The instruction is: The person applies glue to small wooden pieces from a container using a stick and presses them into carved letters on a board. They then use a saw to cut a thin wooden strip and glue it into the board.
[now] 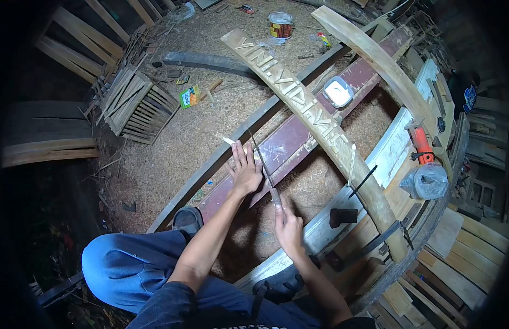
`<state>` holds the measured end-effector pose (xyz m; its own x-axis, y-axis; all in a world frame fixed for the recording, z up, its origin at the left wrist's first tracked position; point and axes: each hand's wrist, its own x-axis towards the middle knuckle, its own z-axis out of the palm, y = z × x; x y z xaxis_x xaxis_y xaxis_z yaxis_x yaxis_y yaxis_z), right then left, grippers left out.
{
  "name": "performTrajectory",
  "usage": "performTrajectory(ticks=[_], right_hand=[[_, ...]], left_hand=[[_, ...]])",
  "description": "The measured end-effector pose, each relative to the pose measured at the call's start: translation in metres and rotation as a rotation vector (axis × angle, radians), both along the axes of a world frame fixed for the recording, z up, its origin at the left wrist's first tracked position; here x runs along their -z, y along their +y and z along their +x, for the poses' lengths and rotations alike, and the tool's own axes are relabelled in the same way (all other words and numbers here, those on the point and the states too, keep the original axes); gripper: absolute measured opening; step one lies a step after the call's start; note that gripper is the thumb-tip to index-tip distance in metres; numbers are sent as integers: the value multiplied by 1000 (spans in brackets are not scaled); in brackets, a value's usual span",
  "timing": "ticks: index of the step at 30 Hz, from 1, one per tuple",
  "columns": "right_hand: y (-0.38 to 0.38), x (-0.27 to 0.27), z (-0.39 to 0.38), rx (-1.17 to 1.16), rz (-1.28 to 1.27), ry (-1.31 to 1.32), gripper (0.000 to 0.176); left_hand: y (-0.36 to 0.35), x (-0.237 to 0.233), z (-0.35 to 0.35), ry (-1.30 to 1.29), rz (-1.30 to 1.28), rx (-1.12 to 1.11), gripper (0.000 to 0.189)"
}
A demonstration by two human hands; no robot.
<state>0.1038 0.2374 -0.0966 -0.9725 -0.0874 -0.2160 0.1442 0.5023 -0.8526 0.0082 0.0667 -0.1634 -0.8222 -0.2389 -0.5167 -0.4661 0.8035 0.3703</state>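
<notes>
Wood strip: a pale sliver [226, 139] lying crosswise at the left edge of the maroon board [284, 143], one end jutting out past that edge.
Thin-bladed tool: its long dark blade [261, 159] slants over the maroon board, just beside the strip; whether they touch, I cannot tell.
Left hand [246, 174]: palm down over the maroon board, fingers straight and slightly parted, laid on the strip, not curled around it.
Right hand [288, 227]: fingers closed around the tool's handle, right of the maroon board's near part.
Long plank [369, 193]: crosses above the maroon board, with short wood pieces [298, 94] set in a zigzag pattern along it.
White tub [338, 92]: on the maroon board, beyond the plank.
Dark block [343, 217]: right of the maroon board.
Orange power tool [422, 146]: farther right of the maroon board, near a clear plastic bag [430, 182].
Slatted crate [140, 104]: on the ground, well left of the maroon board; a green packet [186, 98] lies between.
Round can [280, 26]: on the ground, beyond the maroon board's left side.
</notes>
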Motion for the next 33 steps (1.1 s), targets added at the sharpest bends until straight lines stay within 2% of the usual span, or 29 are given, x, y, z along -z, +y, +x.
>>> performTrajectory(ticks=[2, 3, 7, 9, 12, 16, 20, 22, 26, 30, 31, 33], right_hand=[[-1, 1, -2, 17, 38, 86, 41], [-4, -1, -8, 25, 79, -22, 41], [7, 1, -7, 1, 136, 58, 40], [10, -9, -11, -14, 143, -41, 40], [9, 0, -7, -6, 157, 4, 41], [4, 7, -2, 27, 89, 76, 41], [3, -1, -1, 13, 146, 29, 42], [1, -5, -2, 1, 162, -5, 42], [-1, -9, -2, 7, 175, -15, 42], [-5, -5, -5, 58, 67, 48, 41], [-10, -3, -10, 54, 69, 47, 41], [-19, 3, -24, 70, -1, 109, 40]], left_hand=[[4, -3, 0, -1, 18, -46, 73], [5, -1, -1, -5, 8, -70, 73], [2, 0, -3, -40, -17, 4, 74], [0, -3, -4, -26, -22, 10, 73], [4, 0, 0, 4, -34, 14, 70], [11, 8, 8, 160, -84, -33, 63], [14, 13, 8, 320, -119, -97, 59], [13, 12, 4, 305, -61, -190, 60], [13, 10, 4, 292, -50, -184, 61], [14, 9, -1, 264, 21, -271, 81], [13, 12, -1, 232, 4, -236, 88], [13, 13, -4, 217, -1, -231, 87]])
